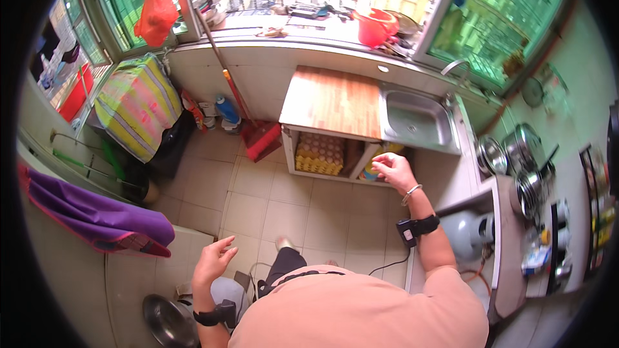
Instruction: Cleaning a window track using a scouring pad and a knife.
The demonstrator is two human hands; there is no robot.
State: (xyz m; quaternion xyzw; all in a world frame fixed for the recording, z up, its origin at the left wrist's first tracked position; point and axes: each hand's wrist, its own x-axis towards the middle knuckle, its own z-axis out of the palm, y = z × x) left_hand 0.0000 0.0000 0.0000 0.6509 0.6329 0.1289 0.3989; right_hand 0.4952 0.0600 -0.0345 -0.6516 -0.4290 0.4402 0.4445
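Note:
My right hand (pixel 394 171) reaches forward in the air with its fingers loosely curled and apart, holding nothing. Below and beyond it stands a low cabinet with a wooden board top (pixel 332 100) and a steel sink (pixel 418 119). Egg trays (pixel 320 153) full of eggs show on its open shelf. My left hand (pixel 214 260) hangs at the lower left, fingers apart and nothing in them, above the tiled floor. Nearest to it are a white rounded thing (pixel 227 293), partly hidden by my arm, and a steel bowl (pixel 169 321).
A red dustpan (pixel 261 140) and a long-handled broom (pixel 225 67) lean by the far wall. A striped cover (pixel 142 106) drapes a bulky item at left, near a purple cloth (pixel 97 212). At right are a gas cylinder (pixel 463 235) and several pots (pixel 523 148).

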